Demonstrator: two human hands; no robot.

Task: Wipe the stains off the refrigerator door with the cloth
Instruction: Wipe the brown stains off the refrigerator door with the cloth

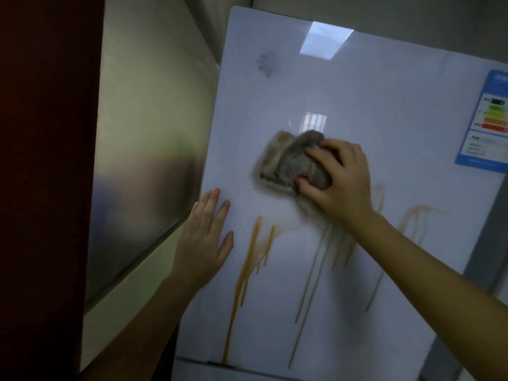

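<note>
Wiping looks to be under way: beside the steel panel (145,160), the left hand (204,237) lies flat with straight fingers, bracing the refrigerator door (384,92) just inside its left edge. Orange drip stains (248,259) run down to the door's bottom edge, and above them the right hand (341,174) curls its fingers into the bunched cloth (291,160), pressing it against mid-door. The next move probably calls for long downward passes over the drips; there is open room below and above, where a grey smudge (265,64) waits, but the energy label (486,119) crowds the right edge.
</note>
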